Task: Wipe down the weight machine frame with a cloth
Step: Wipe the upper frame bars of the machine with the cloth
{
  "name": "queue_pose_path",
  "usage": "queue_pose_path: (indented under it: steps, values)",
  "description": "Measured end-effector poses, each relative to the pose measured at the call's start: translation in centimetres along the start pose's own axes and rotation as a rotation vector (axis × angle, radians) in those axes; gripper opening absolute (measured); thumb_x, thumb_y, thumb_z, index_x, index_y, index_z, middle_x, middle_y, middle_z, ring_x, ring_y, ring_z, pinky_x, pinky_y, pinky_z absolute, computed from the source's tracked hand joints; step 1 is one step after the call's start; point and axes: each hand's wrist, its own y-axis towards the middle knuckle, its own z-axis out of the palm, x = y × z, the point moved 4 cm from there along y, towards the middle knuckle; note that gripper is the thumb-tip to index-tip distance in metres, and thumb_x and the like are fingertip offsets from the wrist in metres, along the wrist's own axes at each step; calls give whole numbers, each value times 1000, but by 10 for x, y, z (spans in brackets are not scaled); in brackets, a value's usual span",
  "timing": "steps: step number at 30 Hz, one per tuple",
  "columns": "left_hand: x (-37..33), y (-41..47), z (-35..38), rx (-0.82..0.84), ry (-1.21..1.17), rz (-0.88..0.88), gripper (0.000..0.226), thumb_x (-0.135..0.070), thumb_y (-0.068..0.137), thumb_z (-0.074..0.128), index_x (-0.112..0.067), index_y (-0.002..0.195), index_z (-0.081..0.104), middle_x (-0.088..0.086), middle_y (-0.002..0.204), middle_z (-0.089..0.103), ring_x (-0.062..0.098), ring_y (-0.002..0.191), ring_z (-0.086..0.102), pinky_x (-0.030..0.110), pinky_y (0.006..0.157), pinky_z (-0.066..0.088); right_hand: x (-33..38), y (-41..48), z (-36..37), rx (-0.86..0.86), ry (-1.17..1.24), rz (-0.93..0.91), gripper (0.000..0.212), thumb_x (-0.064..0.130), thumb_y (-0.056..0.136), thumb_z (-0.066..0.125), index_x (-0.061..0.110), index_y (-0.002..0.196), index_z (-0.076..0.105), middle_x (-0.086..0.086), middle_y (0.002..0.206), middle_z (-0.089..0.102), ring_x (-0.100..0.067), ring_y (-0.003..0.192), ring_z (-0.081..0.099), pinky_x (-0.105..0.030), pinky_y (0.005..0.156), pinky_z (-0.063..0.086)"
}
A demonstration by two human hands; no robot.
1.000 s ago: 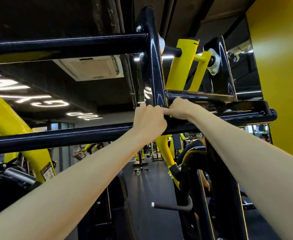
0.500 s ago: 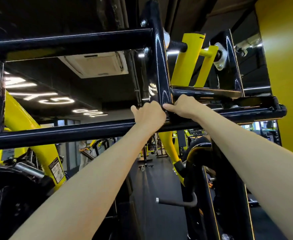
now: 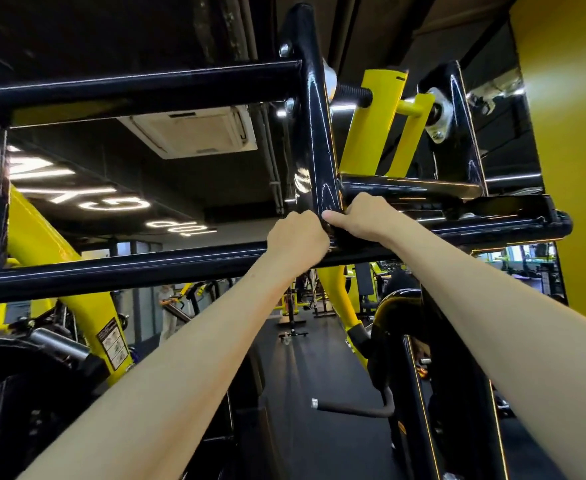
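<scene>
Up high, where the black post [image 3: 314, 133] meets the long black bar [image 3: 111, 268] of the weight machine frame [image 3: 457, 221], your left hand [image 3: 296, 237] and right hand [image 3: 364, 220] sit side by side, almost touching. Both have curled fingers. A dark lump [image 3: 334, 234] sits between them. It may be the cloth, but you cannot tell, nor what each hand holds.

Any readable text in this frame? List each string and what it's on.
Large lit sign overhead: letters appear inverted in this view; not readable as a word.
Smaller lit word beside it: also inverted, looks like "top", not certain.
Warning sticker on the yellow arm: print too small to read.
Black frame: no lettering visible.
</scene>
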Motion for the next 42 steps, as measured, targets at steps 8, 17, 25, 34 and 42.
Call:
queue_pose_path:
  steps: [8,17,25,34,42]
  values:
    - [0,4,3,-13,44,43,26,-16,96,45,-4,118,53,13,105,54,30,100,53,34,76,40,-1,-1,2,-25,-12,-35,57,66,87,46,18,61,32,-1,63,39,-27,79,48,-53,93,43]
    - [32,41,-9,396,-80,-78,38,-14,102,32,-1,134,48,13,135,51,27,121,50,31,95,39,3,-17,-3,-18,-41,-13,56,64,91,43,14,64,39,-3,68,46,-30,86,53,-53,99,43]
    - [33,35,-2,177,-193,-51,25,-5,95,41,4,106,61,22,114,61,30,98,59,38,80,51,6,-18,-6,-36,-21,-22,55,64,90,45,15,65,40,-5,75,49,-28,84,52,-51,97,44]
    - [10,0,8,-141,22,79,33,-11,92,49,-12,123,58,12,116,58,31,107,53,36,80,42,6,-20,-6,-31,-29,-20,55,64,90,44,15,67,42,-2,69,49,-27,85,55,-48,94,46]
    - [18,11,6,-92,-3,97,35,-10,93,48,-11,126,58,13,116,59,31,106,54,39,84,46,10,-28,-9,-54,-54,-19,53,61,94,40,10,88,53,-9,96,58,-30,105,57,-49,100,39]
